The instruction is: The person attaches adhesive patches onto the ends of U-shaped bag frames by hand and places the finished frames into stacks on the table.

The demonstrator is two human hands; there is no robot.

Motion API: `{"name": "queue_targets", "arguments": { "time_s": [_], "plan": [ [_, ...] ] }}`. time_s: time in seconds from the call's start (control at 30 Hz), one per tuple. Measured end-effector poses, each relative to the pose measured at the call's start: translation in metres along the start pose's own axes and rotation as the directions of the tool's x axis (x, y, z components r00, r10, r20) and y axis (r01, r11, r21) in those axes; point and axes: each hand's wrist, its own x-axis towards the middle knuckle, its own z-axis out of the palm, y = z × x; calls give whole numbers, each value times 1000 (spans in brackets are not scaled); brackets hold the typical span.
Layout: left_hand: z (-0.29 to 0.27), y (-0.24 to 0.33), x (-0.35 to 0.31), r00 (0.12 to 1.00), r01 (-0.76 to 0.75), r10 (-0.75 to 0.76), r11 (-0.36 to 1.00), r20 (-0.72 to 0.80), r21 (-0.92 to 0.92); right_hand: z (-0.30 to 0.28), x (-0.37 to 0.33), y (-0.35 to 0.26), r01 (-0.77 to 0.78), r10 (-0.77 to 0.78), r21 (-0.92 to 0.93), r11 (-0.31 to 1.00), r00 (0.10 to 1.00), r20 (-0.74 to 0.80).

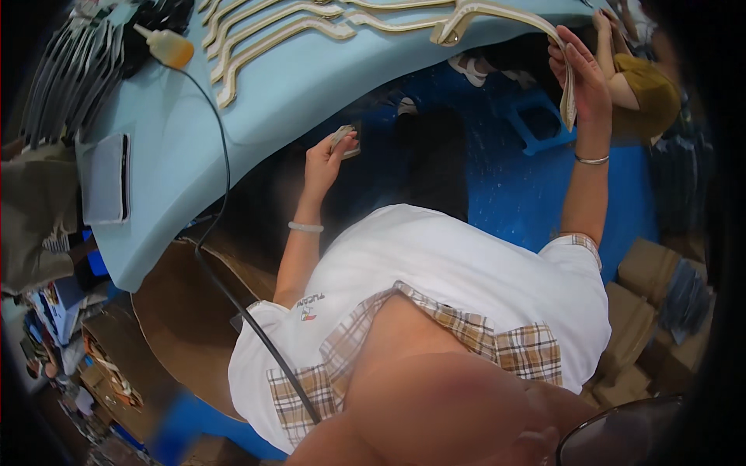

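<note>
My right hand point(584, 76), raised at the table's right end, is closed on a long cream strap point(517, 17). One end of that strap hangs below the fingers, while the rest arches back to the table edge. Lower and further left, in front of the table edge, my left hand point(322, 165) pinches a small beige folded piece point(343, 140); its exact kind cannot be made out. Several similar cream straps with pale centres point(272, 35) lie side by side on the light blue table point(287, 93).
A squeeze bottle with amber liquid point(169, 48), dark strips point(70, 78) and a flat grey rectangular object point(106, 180) are on the table's left. A black cord point(225, 163) crosses toward me. A blue stool point(536, 124), a person point(645, 93), a large brown container point(183, 326) and cardboard boxes point(629, 311) surround me.
</note>
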Motion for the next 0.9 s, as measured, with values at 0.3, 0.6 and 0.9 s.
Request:
{"name": "queue_targets", "arguments": {
  "time_s": [0.3, 0.6, 0.9],
  "plan": [
    [-6, 4, -8, 1000, -17, 17, 999, -17, 33, 59, 60, -13, -173, 169, 54, 983, 983, 76],
    [-16, 3, -16, 998, 0, 3, 999, -59, 46, 126, 97, -6, 242, -185, -120, 963, 915, 357],
    [-24, -1, -21, 995, 38, -34, 998, -92, 46, 211, 158, 7, 251, -104, -698, 670, 963, 247]
  ]
}}
